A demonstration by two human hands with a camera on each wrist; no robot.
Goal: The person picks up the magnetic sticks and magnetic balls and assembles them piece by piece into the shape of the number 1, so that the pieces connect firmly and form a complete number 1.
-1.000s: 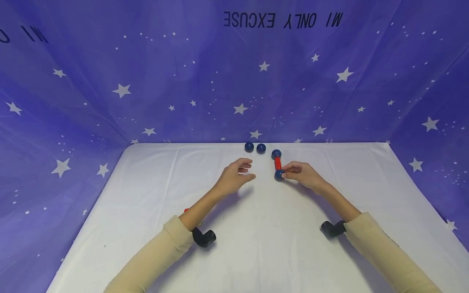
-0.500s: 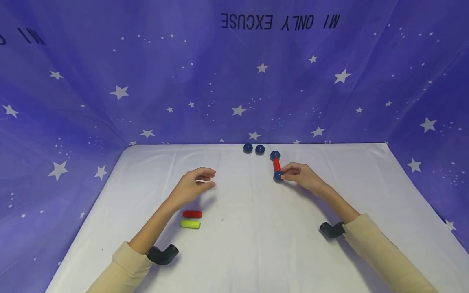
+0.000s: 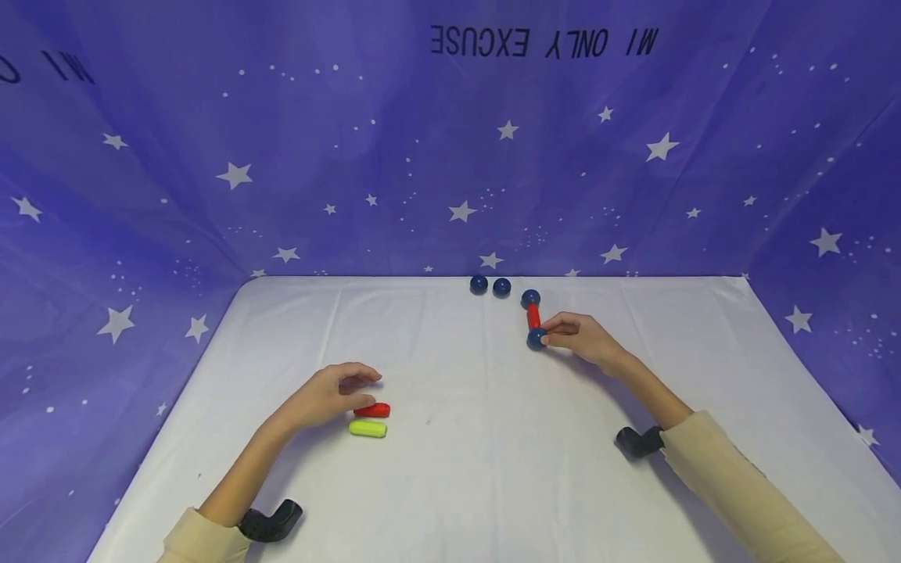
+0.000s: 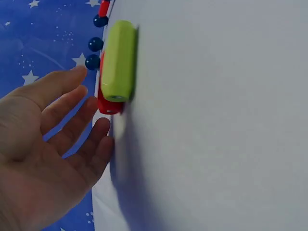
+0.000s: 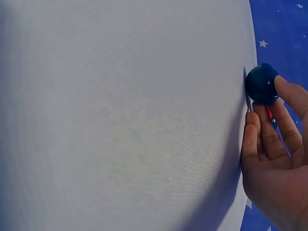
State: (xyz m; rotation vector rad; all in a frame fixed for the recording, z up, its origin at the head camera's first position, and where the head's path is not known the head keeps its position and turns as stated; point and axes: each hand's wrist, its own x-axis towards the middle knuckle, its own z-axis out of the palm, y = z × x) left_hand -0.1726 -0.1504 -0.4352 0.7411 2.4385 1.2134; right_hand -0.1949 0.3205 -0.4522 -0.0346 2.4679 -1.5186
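My right hand pinches the near blue ball between thumb and fingers. From that ball a red rod runs back to another blue ball, the three in one line on the table. In the right wrist view the pinched ball hides most of the rod behind it. My left hand hovers with loosely bent fingers by a loose red rod, its thumb overlapping the rod's left end. A yellow-green rod lies just in front; in the left wrist view this yellow-green rod partly covers the red one.
Two loose blue balls, a left one and a right one, sit near the back edge of the white-covered table. A purple star-patterned cloth rises behind and at both sides. Black curved mounts are worn on the wrists.
My left hand has moved from near the blue balls leftward and toward me, to the loose red rod. Both loose rods have come into view from under the forearm. The right hand keeps its pinch.
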